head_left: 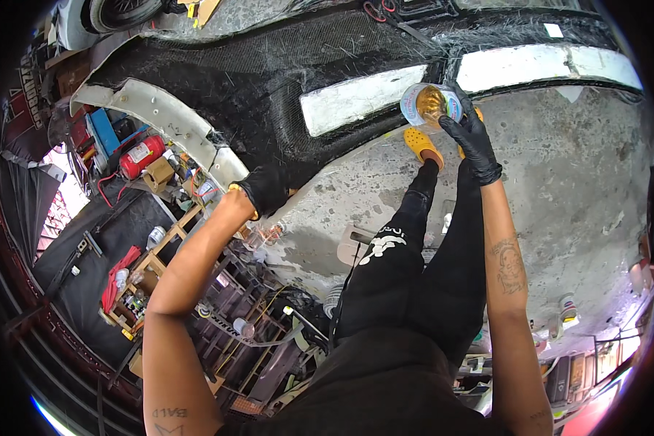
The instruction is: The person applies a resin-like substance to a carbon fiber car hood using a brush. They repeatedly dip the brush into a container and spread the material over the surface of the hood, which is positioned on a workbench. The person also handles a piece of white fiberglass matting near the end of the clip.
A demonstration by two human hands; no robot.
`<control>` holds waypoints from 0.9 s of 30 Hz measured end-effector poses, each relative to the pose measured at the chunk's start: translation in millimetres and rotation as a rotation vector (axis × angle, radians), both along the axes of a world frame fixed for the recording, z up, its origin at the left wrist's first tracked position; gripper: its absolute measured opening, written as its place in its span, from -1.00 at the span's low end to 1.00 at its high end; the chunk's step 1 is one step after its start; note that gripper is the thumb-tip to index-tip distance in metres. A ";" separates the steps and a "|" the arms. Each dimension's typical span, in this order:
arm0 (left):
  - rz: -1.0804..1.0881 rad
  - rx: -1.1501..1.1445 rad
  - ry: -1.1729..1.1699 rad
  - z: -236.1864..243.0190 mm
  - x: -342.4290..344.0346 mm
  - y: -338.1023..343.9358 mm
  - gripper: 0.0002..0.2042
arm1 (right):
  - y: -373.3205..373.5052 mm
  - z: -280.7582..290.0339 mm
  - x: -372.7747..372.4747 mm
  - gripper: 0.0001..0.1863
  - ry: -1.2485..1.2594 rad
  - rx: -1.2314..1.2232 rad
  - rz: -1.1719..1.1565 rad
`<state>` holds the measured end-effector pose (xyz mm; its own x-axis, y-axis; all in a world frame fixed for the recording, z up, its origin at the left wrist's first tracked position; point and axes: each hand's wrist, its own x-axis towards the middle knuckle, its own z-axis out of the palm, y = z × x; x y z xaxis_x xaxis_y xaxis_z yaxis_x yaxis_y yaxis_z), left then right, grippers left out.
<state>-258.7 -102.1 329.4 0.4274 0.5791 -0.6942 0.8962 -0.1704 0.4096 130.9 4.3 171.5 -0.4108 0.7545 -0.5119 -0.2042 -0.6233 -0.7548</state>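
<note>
My right hand [474, 138], in a black glove, is closed around a clear plastic container [416, 109] with amber liquid in it. The container is tilted, its wide round end toward the left, above the floor beside a long black moulded panel [261, 94]. That panel looks like a car bumper with woven, fibrous black material on its inner side. My left hand [266, 190], also black-gloved, is at the panel's near edge, close to a pale flange [229, 167]. Its fingers look curled, and a small tan tip shows beside them; what they hold is hidden against the dark surface.
White strips [363, 100] run along the panel. Red-handled scissors [380, 10] lie at its far edge. A red cylinder [142, 156], boxes and cluttered wooden shelving [171, 240] stand at the left. Below is stained concrete floor [559, 189]; my feet wear orange clogs [418, 143].
</note>
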 end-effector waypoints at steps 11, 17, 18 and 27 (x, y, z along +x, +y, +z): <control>-0.024 -0.264 0.338 -110.6 55.2 46.2 -0.77 | 3.2 22.0 40.5 -0.22 0.035 -0.004 -0.194; 0.006 -0.162 0.214 -181.2 90.4 63.2 -0.76 | -6.5 18.1 92.7 -0.23 -0.011 0.029 -0.312; 0.023 -0.118 0.185 -188.0 101.7 70.6 -0.76 | -7.0 19.0 101.2 -0.23 -0.042 0.030 -0.322; 0.128 0.001 0.028 -266.9 183.3 102.5 -0.76 | 1.8 14.4 174.5 -0.01 -0.157 0.112 -0.391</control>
<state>-75.4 0.4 62.5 0.3302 0.6285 -0.7043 0.9218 -0.0541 0.3839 305.3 6.1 185.9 -0.0063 0.8920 -0.4520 -0.2860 -0.4347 -0.8540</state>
